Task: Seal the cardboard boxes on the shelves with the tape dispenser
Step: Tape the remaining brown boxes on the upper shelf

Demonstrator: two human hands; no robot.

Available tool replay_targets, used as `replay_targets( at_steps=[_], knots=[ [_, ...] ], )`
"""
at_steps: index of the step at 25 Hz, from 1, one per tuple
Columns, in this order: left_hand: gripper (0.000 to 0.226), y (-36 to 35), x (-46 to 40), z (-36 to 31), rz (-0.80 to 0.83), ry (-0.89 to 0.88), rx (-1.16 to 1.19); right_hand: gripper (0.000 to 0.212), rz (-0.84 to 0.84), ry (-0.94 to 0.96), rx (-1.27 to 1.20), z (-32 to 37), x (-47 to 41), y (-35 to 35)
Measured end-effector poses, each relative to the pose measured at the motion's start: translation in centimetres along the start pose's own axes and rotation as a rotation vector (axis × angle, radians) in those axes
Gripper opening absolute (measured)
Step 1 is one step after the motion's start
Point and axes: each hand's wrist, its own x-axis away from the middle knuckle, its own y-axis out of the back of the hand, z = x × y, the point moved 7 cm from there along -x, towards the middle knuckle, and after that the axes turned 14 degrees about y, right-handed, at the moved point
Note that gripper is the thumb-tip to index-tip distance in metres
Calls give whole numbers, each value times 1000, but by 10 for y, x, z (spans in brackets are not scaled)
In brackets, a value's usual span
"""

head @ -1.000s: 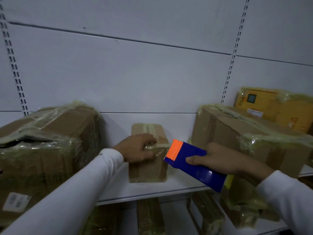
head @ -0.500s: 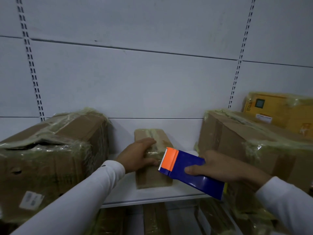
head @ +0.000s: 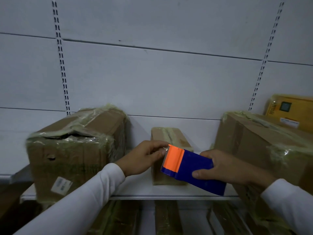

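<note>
A small taped cardboard box stands on the white shelf, at its middle. My right hand grips a blue tape dispenser with an orange front and a toothed blade, held in front of the small box. My left hand curls over the small box's near top edge, its fingertips right at the dispenser's blade. Whether they pinch the tape end I cannot tell.
A large taped box with a dented top stands at the left of the shelf, another large box at the right, with a yellow carton behind it. More boxes lie on the shelf below.
The dispenser has moved left and slightly up, its blade now against my left fingertips. My view has shifted, so the boxes sit further right in frame.
</note>
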Motion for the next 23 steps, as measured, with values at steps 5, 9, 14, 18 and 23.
replay_targets(
  at_steps=[5, 9, 14, 18, 23],
  knots=[
    [16, 4, 10, 14, -105, 122, 169, 36, 51, 29, 4, 0, -9, -13],
    [16, 8, 16, 16, -271, 133, 124, 31, 99, 40, -7, 2, -19, -11],
    [16, 34, 19, 29, -446, 175, 156, 34, 210, 5, 80, 8, -21, 21],
    [18, 39, 15, 46, -536, 252, 151, 43, 229, -106, 166, -4, -13, 55],
    [19, 23, 3, 60, -564, 341, 193, 30, 227, -167, 206, -13, -24, 62]
  ],
)
